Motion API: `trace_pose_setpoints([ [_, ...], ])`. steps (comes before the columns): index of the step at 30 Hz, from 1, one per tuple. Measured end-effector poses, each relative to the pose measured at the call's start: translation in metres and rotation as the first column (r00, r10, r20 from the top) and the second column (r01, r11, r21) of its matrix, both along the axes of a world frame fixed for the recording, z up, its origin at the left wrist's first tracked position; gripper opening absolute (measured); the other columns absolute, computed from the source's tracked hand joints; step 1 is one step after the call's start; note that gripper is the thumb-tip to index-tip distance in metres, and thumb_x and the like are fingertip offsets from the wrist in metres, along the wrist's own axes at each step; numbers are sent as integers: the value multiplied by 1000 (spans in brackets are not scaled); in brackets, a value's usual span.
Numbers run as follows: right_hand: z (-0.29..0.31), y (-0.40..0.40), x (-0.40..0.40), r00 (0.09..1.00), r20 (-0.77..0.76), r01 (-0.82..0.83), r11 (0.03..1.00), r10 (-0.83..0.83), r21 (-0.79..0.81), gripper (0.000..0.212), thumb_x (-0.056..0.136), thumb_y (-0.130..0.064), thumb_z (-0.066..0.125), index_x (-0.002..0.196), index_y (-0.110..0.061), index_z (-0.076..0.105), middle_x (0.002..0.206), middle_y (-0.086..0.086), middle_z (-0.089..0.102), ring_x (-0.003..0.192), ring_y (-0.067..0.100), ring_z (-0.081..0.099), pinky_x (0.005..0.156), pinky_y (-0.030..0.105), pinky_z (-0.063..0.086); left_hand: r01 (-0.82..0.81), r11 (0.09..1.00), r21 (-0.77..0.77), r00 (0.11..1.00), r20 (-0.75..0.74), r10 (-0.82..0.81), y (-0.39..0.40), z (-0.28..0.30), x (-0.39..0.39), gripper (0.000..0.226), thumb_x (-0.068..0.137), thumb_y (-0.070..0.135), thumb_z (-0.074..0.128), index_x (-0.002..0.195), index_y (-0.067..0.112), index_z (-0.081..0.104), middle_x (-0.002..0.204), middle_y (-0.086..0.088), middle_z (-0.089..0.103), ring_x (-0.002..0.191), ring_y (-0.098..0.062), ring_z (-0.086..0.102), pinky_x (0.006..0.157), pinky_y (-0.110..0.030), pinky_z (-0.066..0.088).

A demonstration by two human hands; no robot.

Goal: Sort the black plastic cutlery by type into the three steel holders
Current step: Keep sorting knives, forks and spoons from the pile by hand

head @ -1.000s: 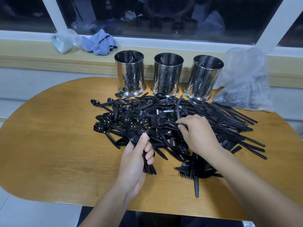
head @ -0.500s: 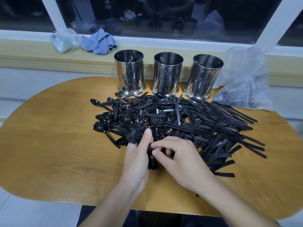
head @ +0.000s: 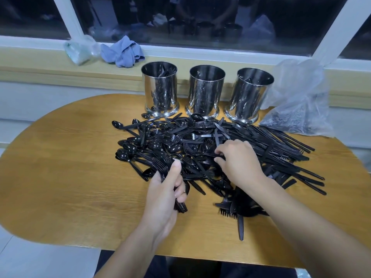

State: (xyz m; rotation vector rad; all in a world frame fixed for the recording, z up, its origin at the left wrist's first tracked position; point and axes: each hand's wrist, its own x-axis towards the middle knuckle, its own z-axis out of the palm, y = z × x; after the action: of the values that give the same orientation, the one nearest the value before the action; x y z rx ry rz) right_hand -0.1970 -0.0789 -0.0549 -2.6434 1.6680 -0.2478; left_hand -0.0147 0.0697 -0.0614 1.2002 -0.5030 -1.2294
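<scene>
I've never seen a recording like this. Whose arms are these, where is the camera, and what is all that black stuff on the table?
No machine here: a person works with bare hands, and one camera worn on their head looks forward and down. On the oval wooden table lies a big heap of black plastic cutlery: spoons, forks and knives mixed together. Behind it stand three shiny steel cylinder holders; the left one already shows some dark pieces inside. A clear plastic bag sits to their right, and a crumpled blue cloth lies on the window sill. The left hand grips a small bundle of black forks. The right hand reaches into the heap, fingertips pinching one piece; which kind is hard to tell.
</scene>
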Motion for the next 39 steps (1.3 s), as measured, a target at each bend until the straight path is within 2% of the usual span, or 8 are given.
trace_pose_setpoints([
  [5, -6, -3, -3, 1000, -4, -18, 996, 18, -86, 21, 109, -32, 59, 106, -27, 80, 99, -6, 72, 99, 22, 63, 98, 40, 45, 12, 1000, 19, 996, -91, -10, -2, -5, -1, 40, 103, 51, 72, 98, 19, 48, 79, 0, 47, 65, -14, 43, 56, -28, 42],
  [9, 8, 13, -3, 976, 215, -28, 999, 33, -28, 14, 108, -27, 65, 111, -26, 79, 95, -13, 71, 98, 20, 65, 101, 44, 47, 5, 1000, -3, 999, -45, -5, -4, -7, -1, 38, 104, 50, 72, 95, 20, 49, 79, 0, 45, 65, -13, 38, 56, -27, 36],
  [13, 29, 59, 3, 765, 638, -136, 944, -92, 299, 12, 104, -22, 71, 103, -31, 79, 75, -13, 67, 65, 14, 59, 73, 40, 55, 5, 1000, -25, 1000, -27, -6, -6, -4, -3, 36, 101, 45, 77, 99, 19, 53, 81, 2, 43, 65, -12, 34, 55, -27, 29],
  [16, 37, 97, 12, 624, 766, -305, 856, -152, 418, 19, 104, -16, 71, 100, -32, 81, 81, 1, 71, 67, 14, 53, 67, 43, 52, 24, 997, -74, 999, -35, -27, -7, -3, -7, 33, 95, 41, 83, 105, 17, 61, 83, 2, 48, 68, -11, 41, 54, -25, 31],
  [23, 18, 121, 23, 607, 779, -338, 837, -154, 429, 18, 106, -17, 69, 103, -33, 79, 89, -8, 80, 75, 28, 60, 73, 49, 56, 57, 997, -50, 998, 4, -57, -2, -1, -12, 30, 95, 36, 84, 111, 16, 68, 90, 0, 63, 79, -15, 56, 61, -32, 39],
  [29, 14, 117, 22, 615, 783, -278, 902, -97, 331, 16, 102, -21, 76, 100, -36, 84, 90, -13, 72, 70, 11, 57, 68, 17, 43, -18, 1000, 14, 998, -61, 18, 1, 0, -11, 40, 105, 47, 72, 113, 7, 66, 98, -6, 72, 91, -24, 68, 78, -39, 54],
  [36, -8, 78, 17, 885, 464, 14, 998, -40, 61, 17, 99, -43, 76, 108, -29, 78, 98, -17, 63, 74, 3, 57, 75, 30, 54, -103, 994, -48, 988, -116, 97, 0, -1, 0, 40, 111, 43, 63, 95, 7, 54, 79, -14, 50, 79, -27, 60, 89, -40, 65],
  [39, -12, 70, 22, 951, 309, 24, 1000, -26, 11, 32, 97, -55, 73, 114, -27, 76, 97, -13, 65, 82, 16, 65, 78, 34, 54, -84, 995, -55, 996, -27, 82, 1, -1, 0, 45, 111, 37, 66, 76, 13, 51, 71, -7, 42, 64, -22, 48, 69, -37, 58],
])
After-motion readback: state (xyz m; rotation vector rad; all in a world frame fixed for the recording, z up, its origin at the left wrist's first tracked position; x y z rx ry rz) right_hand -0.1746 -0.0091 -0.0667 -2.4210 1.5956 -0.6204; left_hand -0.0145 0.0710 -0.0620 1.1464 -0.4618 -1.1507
